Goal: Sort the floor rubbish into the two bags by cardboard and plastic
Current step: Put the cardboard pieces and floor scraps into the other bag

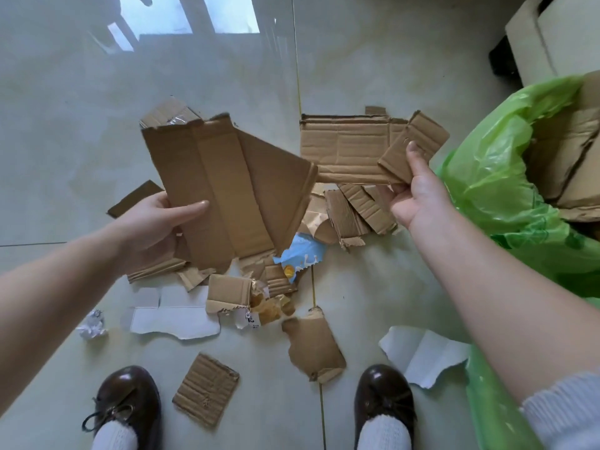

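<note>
Nearest, two brown shoes [126,404] stand on the floor [65,141], with a small cardboard square [206,393] between them and white paper scraps [175,315] just beyond. Further out, the left hand [156,228] grips a large creased cardboard sheet [227,186], thumb lying across its face, while cardboard scraps [350,206] and a blue wrapper [302,254] lie below both hands. The right hand [418,196] pinches a small cardboard piece [412,144] between thumb and curled fingers, and just right of those fingers gapes a green bag [493,170] holding cardboard.

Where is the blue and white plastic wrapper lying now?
In the head view, the blue and white plastic wrapper lies on the floor near the centre, partly under the large brown cardboard sheet that the left hand holds.
</note>
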A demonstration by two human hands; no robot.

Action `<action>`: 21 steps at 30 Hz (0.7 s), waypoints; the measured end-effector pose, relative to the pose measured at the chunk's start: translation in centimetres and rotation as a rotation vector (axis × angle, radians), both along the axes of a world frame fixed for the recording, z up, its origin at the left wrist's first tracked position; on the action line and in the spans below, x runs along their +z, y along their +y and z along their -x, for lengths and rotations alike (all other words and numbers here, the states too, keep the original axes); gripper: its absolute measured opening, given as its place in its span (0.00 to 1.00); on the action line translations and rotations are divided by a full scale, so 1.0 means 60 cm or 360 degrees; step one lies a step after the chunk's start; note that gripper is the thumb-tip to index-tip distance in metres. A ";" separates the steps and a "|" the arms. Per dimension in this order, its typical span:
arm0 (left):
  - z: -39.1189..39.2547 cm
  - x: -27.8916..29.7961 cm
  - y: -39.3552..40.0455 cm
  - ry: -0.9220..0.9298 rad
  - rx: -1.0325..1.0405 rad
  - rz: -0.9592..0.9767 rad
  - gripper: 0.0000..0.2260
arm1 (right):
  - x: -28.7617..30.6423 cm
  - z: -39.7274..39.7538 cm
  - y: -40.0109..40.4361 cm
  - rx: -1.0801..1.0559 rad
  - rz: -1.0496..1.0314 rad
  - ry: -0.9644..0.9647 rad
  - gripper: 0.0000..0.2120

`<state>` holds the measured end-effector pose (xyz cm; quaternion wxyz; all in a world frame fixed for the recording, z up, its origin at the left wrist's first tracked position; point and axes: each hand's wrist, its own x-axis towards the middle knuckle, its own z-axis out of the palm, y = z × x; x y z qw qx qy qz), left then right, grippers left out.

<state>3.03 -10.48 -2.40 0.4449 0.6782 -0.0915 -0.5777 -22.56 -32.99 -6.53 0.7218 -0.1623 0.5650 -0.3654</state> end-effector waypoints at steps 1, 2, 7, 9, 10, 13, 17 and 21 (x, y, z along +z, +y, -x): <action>0.004 -0.001 -0.010 0.0019 0.0067 0.0016 0.28 | -0.003 -0.002 -0.007 -0.0022 -0.0012 -0.0022 0.10; 0.009 -0.004 -0.021 0.0028 0.0146 0.0021 0.26 | -0.008 -0.002 -0.008 -0.0038 -0.0033 -0.0034 0.09; 0.066 -0.032 -0.090 0.0337 0.0444 0.0100 0.17 | -0.052 0.022 0.023 0.0099 0.0003 0.0347 0.07; 0.101 -0.049 -0.110 0.0436 0.0467 0.0086 0.15 | -0.067 0.039 0.034 0.0523 0.0215 0.0915 0.09; 0.120 -0.057 -0.117 0.0474 0.0453 0.0058 0.14 | -0.071 0.044 0.037 0.0731 0.0318 0.1112 0.11; 0.182 -0.072 -0.126 0.0552 0.0380 -0.0056 0.16 | -0.081 0.050 0.042 0.1053 0.0511 0.1399 0.14; 0.234 -0.080 -0.134 0.0548 0.0436 -0.0159 0.11 | -0.097 0.055 0.040 0.1034 0.0483 0.1480 0.14; 0.247 -0.093 -0.134 0.0581 0.0387 -0.0223 0.10 | -0.104 0.064 0.037 0.1035 0.0469 0.1436 0.14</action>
